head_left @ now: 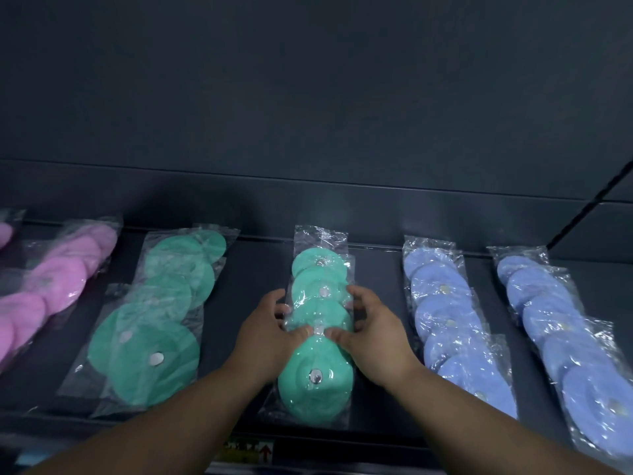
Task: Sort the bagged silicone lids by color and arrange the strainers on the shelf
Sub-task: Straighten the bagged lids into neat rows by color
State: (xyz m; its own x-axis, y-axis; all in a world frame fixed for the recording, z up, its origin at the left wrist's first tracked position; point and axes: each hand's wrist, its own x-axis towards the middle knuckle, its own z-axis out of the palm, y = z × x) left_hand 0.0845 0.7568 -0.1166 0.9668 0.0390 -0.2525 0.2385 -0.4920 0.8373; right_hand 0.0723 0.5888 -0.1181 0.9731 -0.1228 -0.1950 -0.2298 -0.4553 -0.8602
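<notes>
the bag of green lids point(317, 337) in front of you is clear, crinkled plastic film that throws glossy glints. the lids inside look soft, smooth and matt, each with a small shiny silver disc point(314, 376) at its centre. the shelf point(246, 275) is dark, smooth and matt.

Dim, cool light; back wall point(308, 80) near black. Small white glare specks on blue bags point(445, 303). Centre green bag point(308, 399) sharp, pink bags point(58, 279) at left soft. Edges bend, wide-angle.
</notes>
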